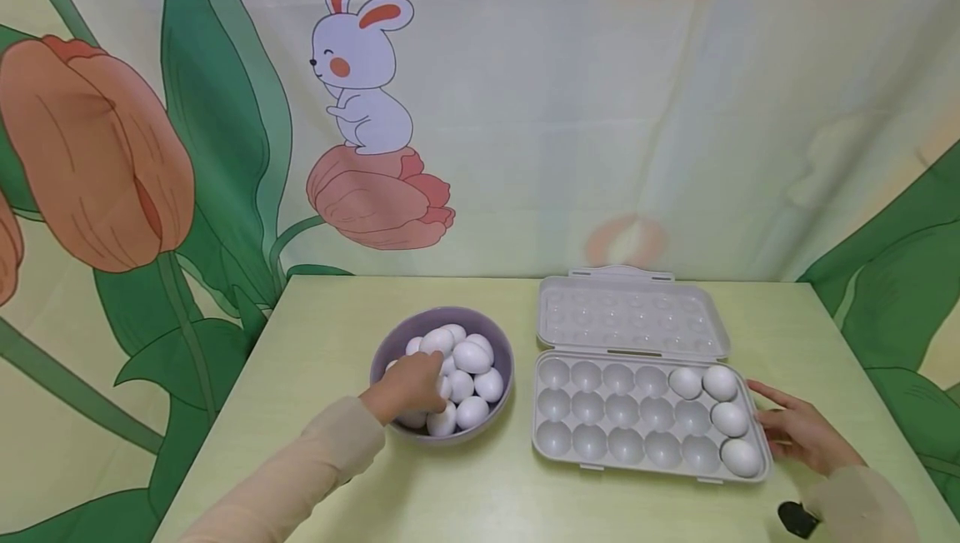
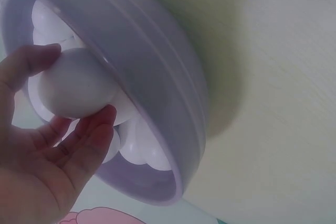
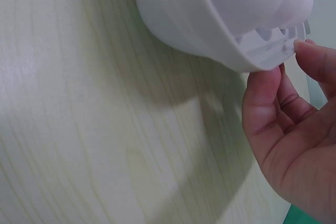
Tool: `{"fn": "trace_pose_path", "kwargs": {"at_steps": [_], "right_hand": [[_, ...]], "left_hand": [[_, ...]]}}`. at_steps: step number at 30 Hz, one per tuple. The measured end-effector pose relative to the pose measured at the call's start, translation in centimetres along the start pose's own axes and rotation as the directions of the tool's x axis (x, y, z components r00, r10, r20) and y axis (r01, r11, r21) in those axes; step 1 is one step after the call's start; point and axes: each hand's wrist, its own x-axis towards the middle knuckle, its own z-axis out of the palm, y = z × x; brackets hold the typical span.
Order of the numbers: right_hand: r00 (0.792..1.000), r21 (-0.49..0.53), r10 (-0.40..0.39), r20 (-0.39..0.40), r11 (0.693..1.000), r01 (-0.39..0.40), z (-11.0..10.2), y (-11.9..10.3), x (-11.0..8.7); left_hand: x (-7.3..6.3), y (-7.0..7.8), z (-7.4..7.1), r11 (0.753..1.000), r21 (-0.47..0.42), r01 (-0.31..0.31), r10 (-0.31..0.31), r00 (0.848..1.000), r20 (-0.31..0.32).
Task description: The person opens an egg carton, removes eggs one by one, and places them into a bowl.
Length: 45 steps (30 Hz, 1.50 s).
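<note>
A purple-grey bowl holds a heap of white eggs. My left hand reaches into it from the near left. In the left wrist view, the thumb and fingers of that hand grip one white egg near the bowl's rim. To the right lies a light grey egg carton with its lid folded back. Four of its hollows, along the right end and far right corner, hold eggs. At the carton's right edge, my right hand pinches the rim between thumb and fingers.
Bowl and carton stand on a pale wood-grain table. Behind it hangs a cloth backdrop printed with a rabbit and tulips. A small black object sits at the right sleeve.
</note>
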Motion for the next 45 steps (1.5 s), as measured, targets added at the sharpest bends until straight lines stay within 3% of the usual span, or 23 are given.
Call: {"fn": "trace_pose_path", "kwargs": {"at_steps": [6, 14, 20, 26, 32, 38, 45], "right_hand": [[1.0, -0.007, 0.016, -0.022, 1.0, -0.016, -0.3, -0.1, -0.3], [0.999, -0.012, 0.025, -0.046, 1.0, -0.026, -0.6, 0.1, -0.5], [0.999, -0.008, 0.022, -0.041, 1.0, -0.022, -1.0, 0.1, -0.6], [1.0, -0.011, 0.014, -0.028, 1.0, -0.014, -1.3, 0.2, -0.8], [1.0, -0.014, -0.007, -0.009, 1.0, 0.007, -1.5, 0.3, -0.8], [1.0, -0.006, -0.009, -0.019, 1.0, 0.009, -1.2, 0.3, -0.5], [0.999, -0.019, -0.051, -0.006, 0.999, 0.051, -0.4, -0.1, 0.1]], "left_hand": [[0.4, 0.5, -0.1, 1.0, 0.017, -0.018, 0.018, 1.0, -0.008], [0.7, 1.0, -0.1, 0.999, 0.042, 0.025, -0.026, 0.999, 0.026], [1.3, 2.4, -1.5, 0.997, 0.069, 0.017, -0.016, 1.0, -0.014], [2.8, 6.1, -3.2, 0.995, 0.046, -0.083, 0.087, 0.991, -0.099], [4.7, 10.9, -3.4, 0.984, -0.013, -0.177, 0.173, 0.972, -0.162], [6.8, 15.9, -1.5, 0.96, -0.101, -0.26, 0.235, 0.95, -0.207], [9.5, 20.5, 2.5, 0.955, -0.157, -0.252, 0.232, 0.963, -0.137]]}}
